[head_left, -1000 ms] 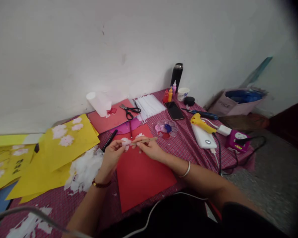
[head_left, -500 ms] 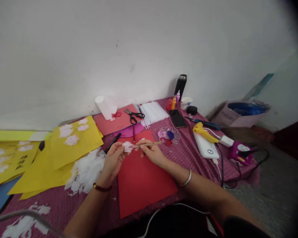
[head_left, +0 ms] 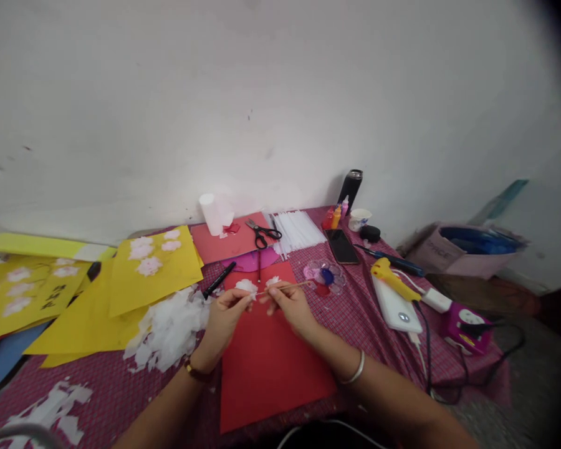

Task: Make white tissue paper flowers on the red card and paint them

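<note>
My right hand (head_left: 290,307) pinches a thin wooden paintbrush (head_left: 302,284), its tip pointing left toward my other hand. My left hand (head_left: 228,315) is closed in a pinch at that tip, beside white tissue paper (head_left: 246,286); its fingertips partly hide what they hold. Under both hands lies a red paper sheet (head_left: 273,368). Another small white paper flower (head_left: 272,281) shows at the sheet's upper part, behind the right fingers. A flower-shaped palette (head_left: 339,282) with pink, blue and red paint sits to the right of the sheet.
Loose white tissue (head_left: 168,327) and yellow sheets with pale flowers (head_left: 156,268) lie at left. Farther back are a black marker (head_left: 219,280), scissors (head_left: 262,236) and white sticks (head_left: 299,232). A phone (head_left: 341,246), yellow glue gun (head_left: 393,279) and power bank (head_left: 397,305) lie at right.
The view has tilted up and shifted left. My hands have drawn slightly apart; the paper that showed plainly in my left fingers is now mostly covered by them. The brush remains in my right hand.
</note>
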`<move>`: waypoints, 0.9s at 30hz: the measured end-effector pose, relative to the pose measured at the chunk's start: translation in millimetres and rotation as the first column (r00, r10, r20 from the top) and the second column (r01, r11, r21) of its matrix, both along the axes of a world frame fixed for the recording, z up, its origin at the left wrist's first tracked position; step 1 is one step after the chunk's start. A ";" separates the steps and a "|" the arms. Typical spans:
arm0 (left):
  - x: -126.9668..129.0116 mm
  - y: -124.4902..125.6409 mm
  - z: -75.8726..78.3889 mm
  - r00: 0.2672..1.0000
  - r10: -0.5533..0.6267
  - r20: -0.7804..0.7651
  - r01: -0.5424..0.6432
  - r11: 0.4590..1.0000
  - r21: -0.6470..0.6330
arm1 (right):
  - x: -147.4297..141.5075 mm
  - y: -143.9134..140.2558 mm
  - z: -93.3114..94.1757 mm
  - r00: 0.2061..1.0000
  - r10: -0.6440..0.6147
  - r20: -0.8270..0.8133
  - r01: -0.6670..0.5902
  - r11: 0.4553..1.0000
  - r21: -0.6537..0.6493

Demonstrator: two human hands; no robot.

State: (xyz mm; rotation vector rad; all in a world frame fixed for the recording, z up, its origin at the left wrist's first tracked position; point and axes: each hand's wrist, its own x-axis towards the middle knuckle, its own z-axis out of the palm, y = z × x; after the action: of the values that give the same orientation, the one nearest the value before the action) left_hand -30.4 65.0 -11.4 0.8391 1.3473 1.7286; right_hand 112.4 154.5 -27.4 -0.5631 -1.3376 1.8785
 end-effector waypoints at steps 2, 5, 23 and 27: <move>0.2 -6.2 -0.5 0.936 0.029 -0.351 -0.006 0.998 0.065 | 0.1 -0.3 0.3 1.000 -0.011 0.014 0.012 0.995 -0.100; -0.5 -16.1 -6.6 0.684 0.010 -0.730 0.128 0.983 0.133 | 2.0 -0.4 -0.5 0.999 0.021 0.033 -0.011 0.962 -0.273; -31.1 70.4 12.2 0.541 -0.243 -0.805 0.077 0.968 -0.240 | 41.8 82.1 18.9 0.935 -0.347 0.068 0.352 0.930 -0.101; -18.7 82.9 10.3 0.428 -0.289 -0.856 0.137 0.957 -0.255 | 42.2 87.5 14.7 0.934 -0.327 0.142 0.334 0.942 -0.031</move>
State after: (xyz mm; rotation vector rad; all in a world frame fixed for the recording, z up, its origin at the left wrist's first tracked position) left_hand -49.1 147.9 -1.1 1.9109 1.8697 0.8930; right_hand 154.6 242.0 -12.7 -0.8992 -1.1913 1.6266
